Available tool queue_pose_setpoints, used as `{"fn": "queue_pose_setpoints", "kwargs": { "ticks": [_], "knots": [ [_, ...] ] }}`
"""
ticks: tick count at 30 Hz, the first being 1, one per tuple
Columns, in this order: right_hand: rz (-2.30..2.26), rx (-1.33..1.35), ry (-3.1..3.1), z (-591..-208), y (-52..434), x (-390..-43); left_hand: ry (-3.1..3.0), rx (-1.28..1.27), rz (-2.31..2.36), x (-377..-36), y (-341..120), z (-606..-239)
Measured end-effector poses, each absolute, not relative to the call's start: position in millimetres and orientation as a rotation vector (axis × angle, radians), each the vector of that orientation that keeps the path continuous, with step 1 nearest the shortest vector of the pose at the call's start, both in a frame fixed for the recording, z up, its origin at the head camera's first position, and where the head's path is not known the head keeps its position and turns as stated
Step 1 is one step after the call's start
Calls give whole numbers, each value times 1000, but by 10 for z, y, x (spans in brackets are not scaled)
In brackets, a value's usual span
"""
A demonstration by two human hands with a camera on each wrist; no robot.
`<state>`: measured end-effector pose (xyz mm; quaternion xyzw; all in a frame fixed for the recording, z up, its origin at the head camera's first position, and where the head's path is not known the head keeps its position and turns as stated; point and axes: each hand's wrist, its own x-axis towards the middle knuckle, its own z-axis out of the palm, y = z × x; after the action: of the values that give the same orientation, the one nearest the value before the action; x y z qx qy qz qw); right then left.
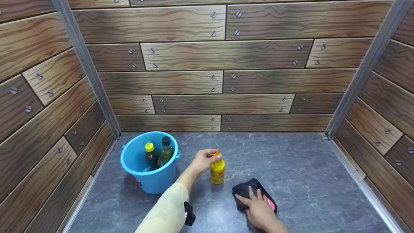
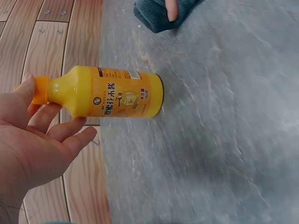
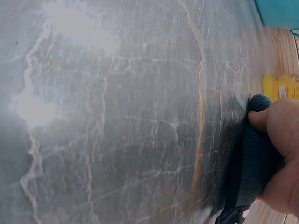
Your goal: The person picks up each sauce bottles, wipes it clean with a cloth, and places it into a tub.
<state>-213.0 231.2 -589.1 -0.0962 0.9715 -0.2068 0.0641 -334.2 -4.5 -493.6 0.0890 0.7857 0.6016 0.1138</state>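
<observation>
My left hand (image 1: 204, 160) pinches the orange cap of a yellow sauce bottle (image 1: 217, 171) between thumb and fingers. The bottle is upright; whether its base touches the table I cannot tell. Its label (image 2: 122, 99), with Chinese print and a small jar picture, shows in the left wrist view. To the right, my right hand (image 1: 259, 209) presses on a dark folded cloth (image 1: 241, 191) with its fingers spread. A pink patch (image 1: 269, 203) shows at the cloth's right edge. In the right wrist view, the thumb lies on the fuzzy cloth (image 3: 254, 158).
A blue bucket (image 1: 155, 183) stands at the left. Inside it are a dark bottle with a yellow nozzle cap (image 1: 151, 157) and a dark-capped bottle (image 1: 167, 152). Wood-patterned walls (image 1: 223, 81) enclose the grey marbled tabletop (image 1: 307, 174) at the back and both sides.
</observation>
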Motion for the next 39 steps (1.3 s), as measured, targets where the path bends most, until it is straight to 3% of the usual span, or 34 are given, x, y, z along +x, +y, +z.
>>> {"fn": "queue_pose_setpoints", "kwargs": {
  "ticks": [27, 39],
  "knots": [
    [-538, -338, 3022, -5915, 2376, -2146, 2467, 221, 1649, -2950, -411, -4883],
    [-934, -264, 3019, -5883, 2357, -2123, 2440, 94, 1536, -2957, -501, -4795]
  ]
}}
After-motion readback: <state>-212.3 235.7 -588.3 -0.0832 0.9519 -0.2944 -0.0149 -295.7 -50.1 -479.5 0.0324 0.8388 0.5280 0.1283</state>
